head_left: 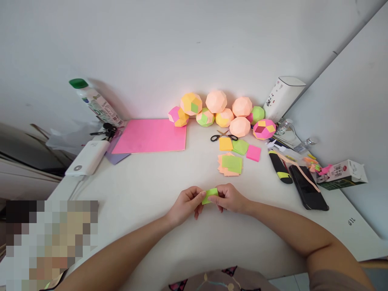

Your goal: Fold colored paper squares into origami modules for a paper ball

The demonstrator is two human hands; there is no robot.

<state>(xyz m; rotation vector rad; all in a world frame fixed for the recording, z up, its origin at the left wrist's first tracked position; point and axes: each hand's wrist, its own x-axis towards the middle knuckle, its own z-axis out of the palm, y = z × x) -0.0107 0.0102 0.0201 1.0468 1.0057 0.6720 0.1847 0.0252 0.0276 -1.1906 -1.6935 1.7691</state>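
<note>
A small folded green paper (209, 195) is held between both hands over the white table (145, 190). My left hand (185, 204) pinches its left end with curled fingers. My right hand (230, 198) pinches its right end the same way. Just beyond the hands lies a small stack of green and orange paper squares (230, 164). Further back lie loose yellow (226, 144), green (241, 146) and pink (253, 152) squares.
Several paper polyhedron balls (224, 111) line the wall, with scissors (223, 136) in front. A pink sheet (151, 136), a white power bank (87, 157) and a bottle (95, 101) are at left. A black phone (307, 188), a highlighter (280, 166) and a carton (342, 174) are at right.
</note>
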